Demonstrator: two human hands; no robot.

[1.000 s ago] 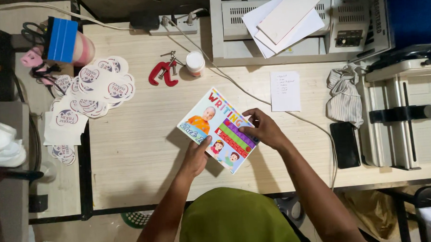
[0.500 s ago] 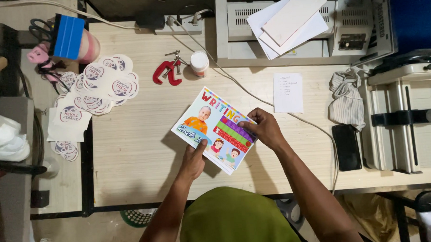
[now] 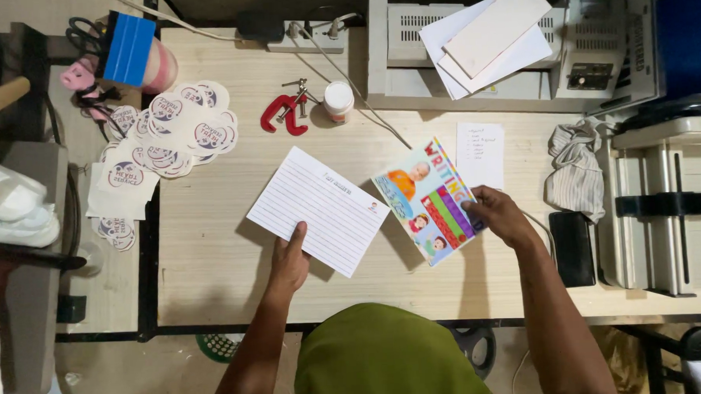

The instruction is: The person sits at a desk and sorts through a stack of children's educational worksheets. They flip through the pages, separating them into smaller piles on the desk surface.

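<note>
Holding lined sheet [image 3: 317,208] in left hand [image 3: 289,263], colourful cover [image 3: 429,200] in right hand [image 3: 500,216]

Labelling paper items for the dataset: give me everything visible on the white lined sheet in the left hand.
The white lined sheet is a rectangular piece of paper or thin card, ruled with fine horizontal lines, with a small heading line near its top and a tiny coloured mark at one corner. It looks flat and uncreased, turned at an angle to the pale wooden table, over which it casts a shadow. The left hand grips its lower edge, thumb on top. Its right corner lies close to the colourful illustrated cover held by the right hand.
</note>
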